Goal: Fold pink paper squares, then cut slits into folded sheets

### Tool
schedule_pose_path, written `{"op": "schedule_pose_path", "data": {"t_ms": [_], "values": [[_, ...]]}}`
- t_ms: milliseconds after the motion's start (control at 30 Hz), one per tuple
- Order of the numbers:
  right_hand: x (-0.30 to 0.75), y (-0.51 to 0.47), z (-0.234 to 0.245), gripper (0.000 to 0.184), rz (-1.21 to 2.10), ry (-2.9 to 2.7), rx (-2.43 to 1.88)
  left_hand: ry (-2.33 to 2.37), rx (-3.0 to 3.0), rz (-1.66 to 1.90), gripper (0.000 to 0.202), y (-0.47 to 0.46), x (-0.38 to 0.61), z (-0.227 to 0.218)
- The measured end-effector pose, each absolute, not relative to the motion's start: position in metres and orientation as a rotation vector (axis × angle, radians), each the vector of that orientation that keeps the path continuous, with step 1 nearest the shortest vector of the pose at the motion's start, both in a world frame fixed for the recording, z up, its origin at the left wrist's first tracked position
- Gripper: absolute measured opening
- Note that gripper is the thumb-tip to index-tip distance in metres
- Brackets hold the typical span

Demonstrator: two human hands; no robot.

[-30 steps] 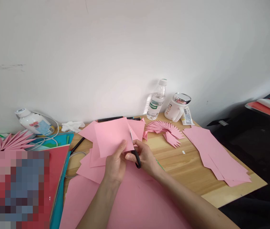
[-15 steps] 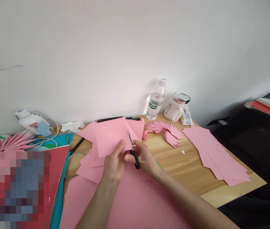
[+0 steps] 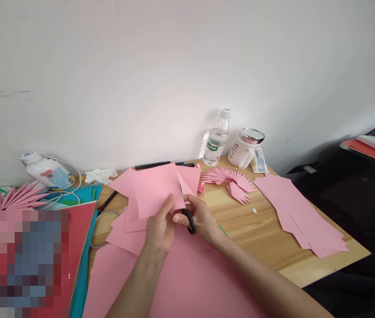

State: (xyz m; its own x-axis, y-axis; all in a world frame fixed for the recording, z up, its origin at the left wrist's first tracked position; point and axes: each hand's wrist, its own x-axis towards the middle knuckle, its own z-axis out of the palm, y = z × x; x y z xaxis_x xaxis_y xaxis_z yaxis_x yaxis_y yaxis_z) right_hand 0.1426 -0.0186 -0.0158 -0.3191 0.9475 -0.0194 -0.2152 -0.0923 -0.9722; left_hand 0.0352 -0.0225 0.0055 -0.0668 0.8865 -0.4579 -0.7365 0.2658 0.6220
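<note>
Held pink sheet (image 3: 156, 192) nudged slightly right since last frame; scissors (image 3: 191, 224) and left hand (image 3: 159, 229) shifted right too.

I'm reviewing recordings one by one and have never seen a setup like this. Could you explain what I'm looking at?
There is no machine: these are a person's bare hands, seen from one head-worn camera looking forward and down. The left hand holds a pink paper sheet; the right hand holds black-handled scissors, their blades at the sheet's right side. On the wooden table, more pink sheets lie below the hands, and overlapping pink paper pieces lie toward the right. Near the wall stand a water bottle and a white mug, with a curved fan of folded pink paper in front. At the left, a white bottle tilts near a crumpled tissue. The lower-left patch is pixelated and unreadable.
</note>
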Motion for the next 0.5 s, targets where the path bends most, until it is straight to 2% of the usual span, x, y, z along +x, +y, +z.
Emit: {"op": "schedule_pose_path", "data": {"t_ms": [267, 500], "values": [[0.1411, -0.0194, -0.0151, 0.038, 1.539, -1.213, -0.952, 0.911, 0.337, 1.269, 0.023, -0.0244, 0.0356, 0.0057], [0.1428, -0.0179, -0.0103, 0.028, 1.197, -1.127, -0.96, 0.78, 0.465, 1.44, 0.021, -0.0209, 0.034, 0.0058]]}}
